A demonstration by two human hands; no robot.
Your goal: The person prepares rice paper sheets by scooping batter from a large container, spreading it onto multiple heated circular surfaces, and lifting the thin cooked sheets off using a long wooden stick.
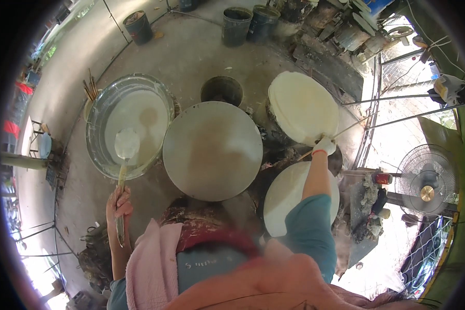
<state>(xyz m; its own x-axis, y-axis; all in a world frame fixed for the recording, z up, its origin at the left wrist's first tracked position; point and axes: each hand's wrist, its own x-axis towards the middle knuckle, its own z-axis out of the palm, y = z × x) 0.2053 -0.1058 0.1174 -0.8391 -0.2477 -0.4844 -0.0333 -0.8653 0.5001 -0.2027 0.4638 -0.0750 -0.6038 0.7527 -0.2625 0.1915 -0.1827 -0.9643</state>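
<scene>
My left hand [120, 203] grips the long handle of a ladle [122, 174]. Its pale, wet-looking head lies over white batter-like liquid [157, 128] in a wide metal basin [94, 149]. My right hand [324, 146], in a white glove with an orange-red band at the wrist, is closed around a thin stick [352, 126]. It is at the near edge of a round, cream-coloured disc [304, 106] with a layered-looking rim. Between the hands sits a round, flat, pale surface [213, 151]. Another pale round surface [281, 201] lies partly under my right arm.
Behind the middle round stands a dark round container [221, 89]. Several sticks [91, 86] stand beside the basin. Dark buckets [236, 27] are at the back, with stacked firewood-like pieces [345, 31] to their right. A fan [426, 178] stands at the far right.
</scene>
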